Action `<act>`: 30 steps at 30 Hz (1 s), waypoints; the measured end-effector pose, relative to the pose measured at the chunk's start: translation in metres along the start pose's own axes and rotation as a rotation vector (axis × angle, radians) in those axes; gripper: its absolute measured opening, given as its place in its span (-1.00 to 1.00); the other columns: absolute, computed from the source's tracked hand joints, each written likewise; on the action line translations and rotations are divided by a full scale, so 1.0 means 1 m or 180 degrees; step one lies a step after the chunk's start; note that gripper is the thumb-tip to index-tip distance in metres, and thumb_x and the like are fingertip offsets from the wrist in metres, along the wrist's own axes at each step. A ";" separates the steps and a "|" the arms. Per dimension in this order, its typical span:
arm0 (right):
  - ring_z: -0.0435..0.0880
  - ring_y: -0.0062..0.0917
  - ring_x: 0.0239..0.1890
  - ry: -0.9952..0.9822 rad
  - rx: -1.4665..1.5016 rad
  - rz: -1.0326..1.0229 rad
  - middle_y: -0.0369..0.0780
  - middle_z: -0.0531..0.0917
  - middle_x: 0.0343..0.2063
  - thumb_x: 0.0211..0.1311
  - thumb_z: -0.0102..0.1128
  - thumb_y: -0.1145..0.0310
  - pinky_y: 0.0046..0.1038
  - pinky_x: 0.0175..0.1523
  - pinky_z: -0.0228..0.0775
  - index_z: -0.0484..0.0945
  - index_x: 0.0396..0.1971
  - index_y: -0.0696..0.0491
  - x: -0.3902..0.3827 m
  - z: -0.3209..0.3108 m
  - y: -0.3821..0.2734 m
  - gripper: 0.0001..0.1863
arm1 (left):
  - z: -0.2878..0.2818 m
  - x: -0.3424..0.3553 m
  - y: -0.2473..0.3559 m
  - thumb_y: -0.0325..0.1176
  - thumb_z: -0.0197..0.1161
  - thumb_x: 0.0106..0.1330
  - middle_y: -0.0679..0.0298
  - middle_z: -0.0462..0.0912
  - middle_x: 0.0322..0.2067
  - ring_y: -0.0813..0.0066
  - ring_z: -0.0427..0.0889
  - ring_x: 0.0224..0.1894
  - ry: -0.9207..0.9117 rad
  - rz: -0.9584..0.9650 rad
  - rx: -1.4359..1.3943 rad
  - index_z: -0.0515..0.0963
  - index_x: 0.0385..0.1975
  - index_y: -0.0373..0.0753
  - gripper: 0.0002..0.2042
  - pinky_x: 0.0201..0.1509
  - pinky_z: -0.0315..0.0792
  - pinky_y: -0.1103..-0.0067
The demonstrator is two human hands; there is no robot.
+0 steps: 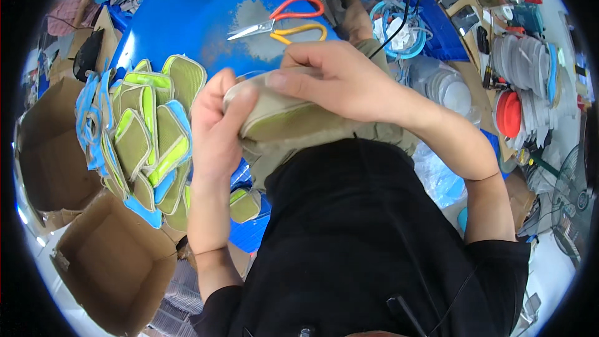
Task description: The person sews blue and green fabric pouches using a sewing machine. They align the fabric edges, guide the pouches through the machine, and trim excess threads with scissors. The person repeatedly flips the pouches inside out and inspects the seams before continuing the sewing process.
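Both of my hands grip a beige fabric piece [277, 118] with piped edges and an olive-green mesh face, held over my lap. My left hand [221, 115] is closed on its left end, thumb on top. My right hand [327, 84] curls over the top edge with the thumb lying on the fabric; some fingertips are hidden. Above them, scissors [271, 24] with red and yellow handles lie on the blue work surface [168, 9]. To the left lies a heap of olive and lime pieces with blue parts [150, 143].
Cardboard boxes [115, 262] stand at the left and lower left. At right are stacks of pale discs [521, 65], red discs [508, 114], a fan [568, 200], coiled blue tubing [405, 47] and plastic bags [437, 168]. Another person's hand [357, 22] shows near the top.
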State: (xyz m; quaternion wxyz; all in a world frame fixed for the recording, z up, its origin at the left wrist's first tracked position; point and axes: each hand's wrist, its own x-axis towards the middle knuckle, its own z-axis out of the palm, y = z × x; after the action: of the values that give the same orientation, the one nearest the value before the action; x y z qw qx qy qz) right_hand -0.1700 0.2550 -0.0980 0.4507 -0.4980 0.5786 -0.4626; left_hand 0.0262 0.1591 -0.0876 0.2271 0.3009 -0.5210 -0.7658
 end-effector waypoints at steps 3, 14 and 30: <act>0.42 -0.58 -0.58 0.0117 -0.0650 -0.0172 -0.19 0.45 -0.67 0.36 0.30 0.00 -0.42 -0.46 0.24 0.55 -0.47 0.18 0.010 -0.015 -0.020 -0.52 | 0.011 0.025 0.006 -0.43 0.20 0.51 0.53 0.45 -0.47 0.87 0.29 -0.42 -0.0121 0.0392 0.0758 0.41 -0.41 -0.18 -0.81 -0.40 0.13 0.77; 0.41 -0.88 -0.42 0.0584 0.1047 0.0186 -0.48 0.58 -0.51 0.45 0.25 0.26 -0.67 -0.33 0.24 0.64 -0.39 0.12 -0.017 -0.028 0.021 -0.74 | 0.011 0.021 -0.065 -0.58 0.30 0.32 0.14 0.68 -0.13 0.36 0.66 -0.10 0.1147 0.1611 0.2210 0.68 -0.09 -0.32 -0.81 -0.03 0.51 0.55; 0.20 -0.79 -0.57 0.1003 0.2103 -0.0082 -0.47 0.32 -0.64 0.33 0.15 0.48 -0.58 -0.44 -0.02 0.26 -0.72 -0.05 -0.006 -0.023 0.063 -0.59 | 0.011 -0.031 -0.066 -0.24 0.13 0.54 -0.04 0.59 0.18 0.29 0.63 0.19 -0.0834 -0.1063 -0.2714 0.37 0.27 -0.57 -0.49 0.31 0.47 0.41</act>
State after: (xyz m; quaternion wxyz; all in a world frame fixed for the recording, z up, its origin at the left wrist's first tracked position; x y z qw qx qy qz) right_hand -0.2016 0.2680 -0.1555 0.4867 -0.2555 0.4540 -0.7012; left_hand 0.0384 0.2100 -0.1396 0.1366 0.1613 -0.1290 -0.9689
